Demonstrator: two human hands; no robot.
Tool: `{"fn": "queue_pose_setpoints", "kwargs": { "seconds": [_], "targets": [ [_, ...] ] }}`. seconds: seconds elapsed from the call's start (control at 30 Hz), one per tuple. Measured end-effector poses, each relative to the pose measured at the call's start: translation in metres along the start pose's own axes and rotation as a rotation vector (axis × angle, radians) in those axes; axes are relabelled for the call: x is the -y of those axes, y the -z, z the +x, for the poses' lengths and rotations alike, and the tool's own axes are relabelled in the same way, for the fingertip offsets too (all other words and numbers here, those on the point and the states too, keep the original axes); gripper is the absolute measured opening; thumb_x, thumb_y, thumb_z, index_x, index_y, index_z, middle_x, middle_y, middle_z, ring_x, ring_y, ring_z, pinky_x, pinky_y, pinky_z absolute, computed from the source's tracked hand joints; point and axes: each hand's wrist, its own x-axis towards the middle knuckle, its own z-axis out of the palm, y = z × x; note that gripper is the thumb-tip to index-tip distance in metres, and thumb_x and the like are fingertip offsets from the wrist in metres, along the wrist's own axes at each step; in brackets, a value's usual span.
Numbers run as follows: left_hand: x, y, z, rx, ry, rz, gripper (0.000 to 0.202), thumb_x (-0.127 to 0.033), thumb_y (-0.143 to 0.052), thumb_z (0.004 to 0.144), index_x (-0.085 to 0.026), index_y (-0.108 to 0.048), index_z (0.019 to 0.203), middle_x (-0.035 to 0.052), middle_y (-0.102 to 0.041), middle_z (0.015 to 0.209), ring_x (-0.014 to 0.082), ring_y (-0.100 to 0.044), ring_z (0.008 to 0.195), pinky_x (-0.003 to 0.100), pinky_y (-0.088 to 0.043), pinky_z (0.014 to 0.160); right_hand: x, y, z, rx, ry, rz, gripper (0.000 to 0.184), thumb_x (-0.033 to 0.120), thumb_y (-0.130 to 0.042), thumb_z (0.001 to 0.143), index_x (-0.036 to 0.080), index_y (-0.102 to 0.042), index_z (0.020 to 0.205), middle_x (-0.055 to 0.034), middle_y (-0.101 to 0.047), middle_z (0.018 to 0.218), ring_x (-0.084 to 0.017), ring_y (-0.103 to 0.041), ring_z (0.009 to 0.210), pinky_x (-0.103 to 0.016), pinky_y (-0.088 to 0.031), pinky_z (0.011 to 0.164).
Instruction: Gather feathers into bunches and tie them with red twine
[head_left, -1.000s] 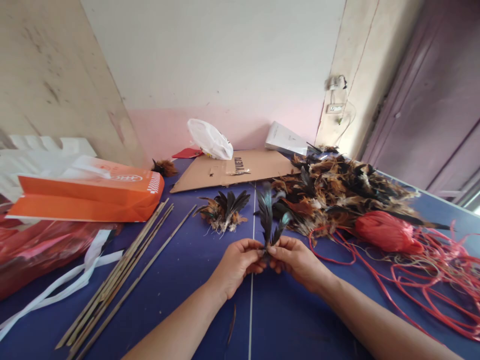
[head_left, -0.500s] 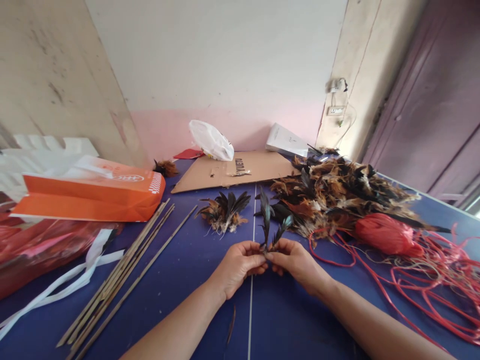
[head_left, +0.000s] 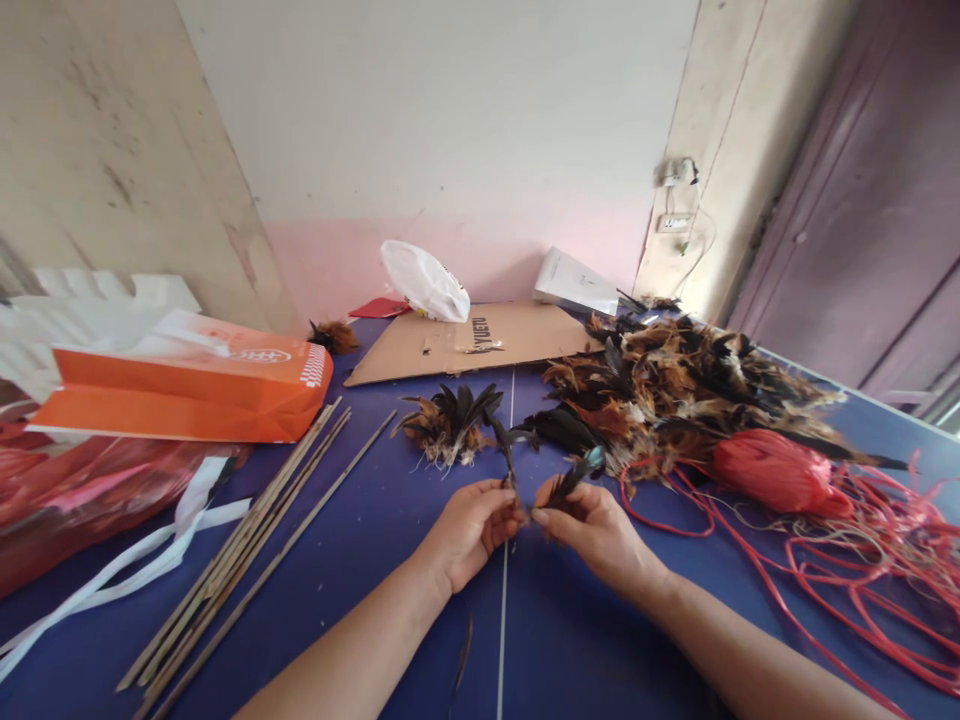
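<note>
Between thumb and fingers, my left hand (head_left: pixel 480 525) pinches a dark feather (head_left: pixel 505 450) whose tip points up and away. My right hand (head_left: pixel 589 525) is closed on another black feather (head_left: pixel 574 475) with a greenish sheen, tilted to the right. A small gap separates the fingertips of the two hands. Just beyond my left hand lies a small bunch of black and brown feathers (head_left: pixel 450 425). A large heap of brown and black feathers (head_left: pixel 667 385) spreads out past my right hand. One loose thin feather (head_left: pixel 464 650) rests near my left forearm.
Thin sticks (head_left: pixel 240 560) and an orange bag (head_left: pixel 202 385) lie on the left of the blue table (head_left: pixel 375 560). At the right is a tangle of red string (head_left: pixel 817 560). A cardboard sheet (head_left: pixel 480 345), a white plastic bag (head_left: pixel 424 283) and a white box (head_left: pixel 576 282) lie behind.
My hands have drawn slightly apart. The left hand's feather has tipped left and lower, and the right hand's feather leans further right.
</note>
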Motion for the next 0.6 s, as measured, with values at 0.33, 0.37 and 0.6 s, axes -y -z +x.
{"fn": "queue_pose_setpoints", "kwargs": {
  "seconds": [0.33,0.37,0.6],
  "targets": [
    [0.004,-0.010,-0.007,-0.008,-0.125,0.388,0.018,-0.024,-0.066,0.066,-0.011,-0.062,0.078,0.0063,-0.067,0.071,0.0155,-0.064,0.068,0.020,-0.049,0.055,-0.008,0.006,0.007,-0.114,-0.163,0.008,0.016,0.030,-0.060,0.068,0.014,-0.057,0.068,0.0022,-0.054,0.050,-0.007,-0.046,0.043,-0.020,-0.037,0.042],
    [0.004,-0.011,-0.008,-0.006,-0.131,0.405,0.018,-0.024,-0.065,0.066,-0.011,-0.062,0.078,0.0063,-0.067,0.071,0.0160,-0.064,0.069,0.021,-0.049,0.056,-0.008,0.006,0.007,-0.110,-0.170,0.012,0.015,0.029,-0.060,0.067,0.014,-0.057,0.068,0.0020,-0.054,0.051,-0.007,-0.046,0.043,-0.020,-0.037,0.042],
    [0.006,-0.012,-0.008,-0.032,-0.166,0.474,0.016,-0.026,-0.064,0.067,-0.011,-0.060,0.074,0.0059,-0.067,0.068,0.0157,-0.064,0.066,0.023,-0.050,0.057,-0.010,0.003,0.006,-0.122,-0.186,-0.066,0.010,0.024,-0.058,0.065,0.014,-0.056,0.064,0.0022,-0.054,0.048,-0.008,-0.048,0.042,-0.020,-0.040,0.040]
  ]
}}
